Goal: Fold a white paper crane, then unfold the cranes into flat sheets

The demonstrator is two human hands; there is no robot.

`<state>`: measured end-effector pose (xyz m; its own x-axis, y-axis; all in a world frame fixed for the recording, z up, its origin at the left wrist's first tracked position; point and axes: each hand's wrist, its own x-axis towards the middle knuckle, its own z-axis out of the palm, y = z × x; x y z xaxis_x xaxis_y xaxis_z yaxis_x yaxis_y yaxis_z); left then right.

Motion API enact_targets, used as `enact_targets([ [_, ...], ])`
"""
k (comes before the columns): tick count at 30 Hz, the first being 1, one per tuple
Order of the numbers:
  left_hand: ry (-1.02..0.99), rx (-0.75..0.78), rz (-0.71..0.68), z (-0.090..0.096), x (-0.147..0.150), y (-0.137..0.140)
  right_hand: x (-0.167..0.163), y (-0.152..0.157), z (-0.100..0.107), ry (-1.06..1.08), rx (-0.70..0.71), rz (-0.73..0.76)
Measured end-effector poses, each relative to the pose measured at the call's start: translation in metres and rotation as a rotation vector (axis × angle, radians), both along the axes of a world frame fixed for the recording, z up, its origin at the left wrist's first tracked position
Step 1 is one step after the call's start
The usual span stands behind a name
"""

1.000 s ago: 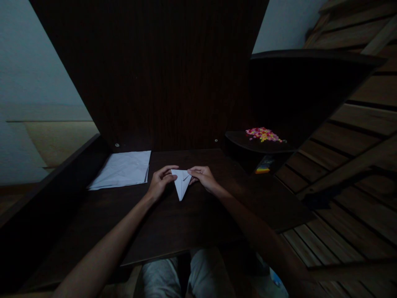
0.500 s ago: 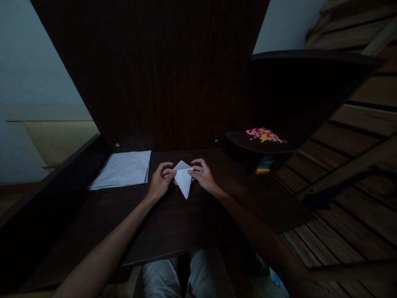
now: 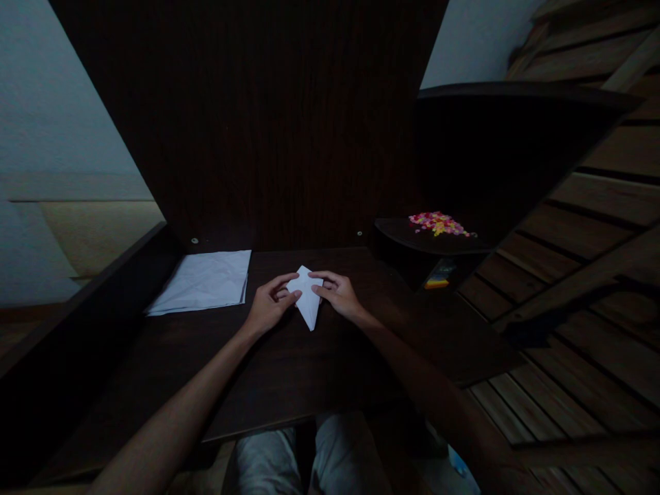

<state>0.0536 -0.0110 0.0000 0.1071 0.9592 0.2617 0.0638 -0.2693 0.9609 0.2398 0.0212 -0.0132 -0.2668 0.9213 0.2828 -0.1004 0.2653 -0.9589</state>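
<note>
A white sheet of folded paper point(image 3: 308, 302), kite-shaped with its long point toward me, is held just over the dark desk between both hands. My left hand point(image 3: 269, 302) grips its left edge, thumb on top of the paper and index finger near the upper corner. On the opposite edge my right hand point(image 3: 337, 295) does likewise, its thumb pressing the front and its index finger reaching along the top. The remaining fingers are curled behind or beside the paper and partly hidden.
A stack of white paper sheets point(image 3: 206, 278) lies at the desk's back left. To the right, a small corner shelf point(image 3: 399, 234) carries a pile of pink, red and yellow bits point(image 3: 438, 223). A dark upright panel point(image 3: 283, 137) rises behind the desk point(image 3: 289, 385).
The index fingers have come down onto the upper part of the paper, and the left thumb has moved inward. The top section of the paper looks flatter and less shaded now.
</note>
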Motion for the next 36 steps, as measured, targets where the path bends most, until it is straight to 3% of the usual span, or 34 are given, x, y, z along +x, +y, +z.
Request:
enact_targets([
  [9,-0.004,0.003,0.050,-0.006,0.000,0.003,0.002,-0.002,0.005,-0.074,0.078,-0.103],
  [16,0.207,0.175,0.177,-0.006,-0.002,0.001,0.000,-0.009,0.010,-0.219,0.359,-0.203],
  [21,0.263,0.248,0.205,-0.003,-0.002,-0.001,-0.002,-0.010,0.008,-0.225,0.437,-0.247],
  [25,0.293,0.320,0.238,0.000,-0.001,-0.002,-0.004,-0.010,0.009,-0.221,0.443,-0.277],
  [28,0.267,0.340,0.234,0.003,0.000,-0.003,-0.004,-0.010,0.011,-0.201,0.410,-0.219],
  [36,0.162,0.140,0.130,0.001,0.002,-0.004,-0.007,-0.010,0.006,-0.101,0.148,-0.169],
])
